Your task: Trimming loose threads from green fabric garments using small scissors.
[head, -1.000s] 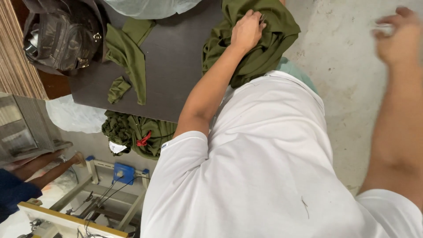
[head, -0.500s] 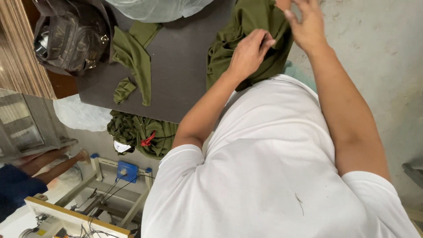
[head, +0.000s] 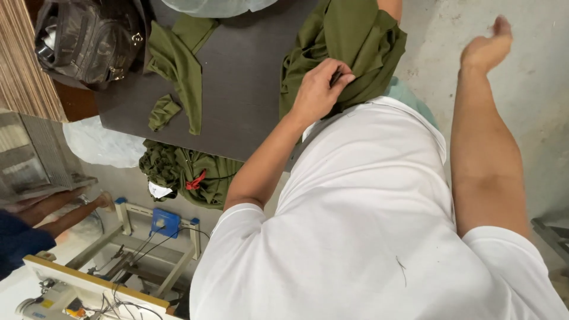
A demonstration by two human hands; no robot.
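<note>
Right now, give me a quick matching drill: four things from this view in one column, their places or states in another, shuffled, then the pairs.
Things:
1. left hand
2. right hand
3. bag
4. green bundle

Places or states:
A. on the floor below the table edge, with a red tie
B. raised in the air, holding nothing
C. pinching the green garment on the table
D. dark, at the table's far corner

Pairs: 1-C, 2-B, 3-D, 4-A
</note>
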